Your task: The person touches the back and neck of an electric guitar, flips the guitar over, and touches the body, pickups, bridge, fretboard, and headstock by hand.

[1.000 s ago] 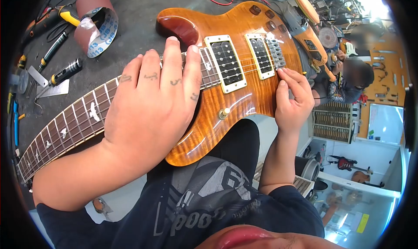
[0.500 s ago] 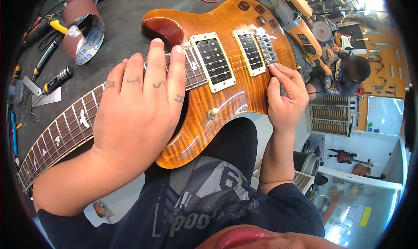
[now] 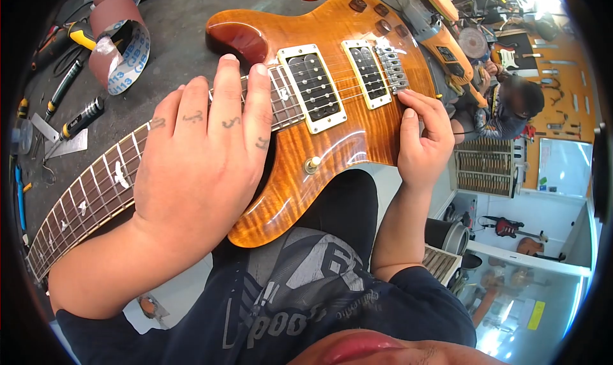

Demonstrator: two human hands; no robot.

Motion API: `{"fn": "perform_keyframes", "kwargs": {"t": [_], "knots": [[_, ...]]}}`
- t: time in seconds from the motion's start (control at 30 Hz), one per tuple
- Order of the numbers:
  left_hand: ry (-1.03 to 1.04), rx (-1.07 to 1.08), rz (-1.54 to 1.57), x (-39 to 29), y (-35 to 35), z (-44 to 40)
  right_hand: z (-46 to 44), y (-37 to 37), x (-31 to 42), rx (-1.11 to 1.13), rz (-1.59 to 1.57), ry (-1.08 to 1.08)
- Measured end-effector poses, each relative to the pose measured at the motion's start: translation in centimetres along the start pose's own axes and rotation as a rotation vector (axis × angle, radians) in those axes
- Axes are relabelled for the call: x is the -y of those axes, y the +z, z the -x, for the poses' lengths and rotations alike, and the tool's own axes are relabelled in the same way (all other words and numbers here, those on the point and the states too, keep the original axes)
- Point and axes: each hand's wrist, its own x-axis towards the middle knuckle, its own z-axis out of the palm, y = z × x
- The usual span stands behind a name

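An orange-brown electric guitar lies across the middle of the view, its neck running down to the lower left. My left hand rests flat over the strings and upper neck, fingers stretched out. The fingertips of my right hand meet at the lower end of the metal bridge, with fingers bent and thumb close to them. Whatever they pinch, if anything, is too small to make out. Two framed pickups sit between my hands.
On the dark bench at the upper left are a sandpaper roll, a screwdriver and other tools. An orange power tool stands beyond the guitar body. Another person sits at the right, near a tool wall.
The guitar and both hands appear farther left in view than a second ago. My right thumb and fingers have shifted slightly at the bridge; my left hand stays flat on the strings.
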Motion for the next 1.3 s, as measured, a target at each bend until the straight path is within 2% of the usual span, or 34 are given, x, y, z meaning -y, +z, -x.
{"fn": "perform_keyframes", "kwargs": {"t": [1.3], "knots": [[0.042,-0.014,-0.023,0.11,-0.07,0.07,-0.37,0.17,0.48,0.01,0.071,0.053]]}}
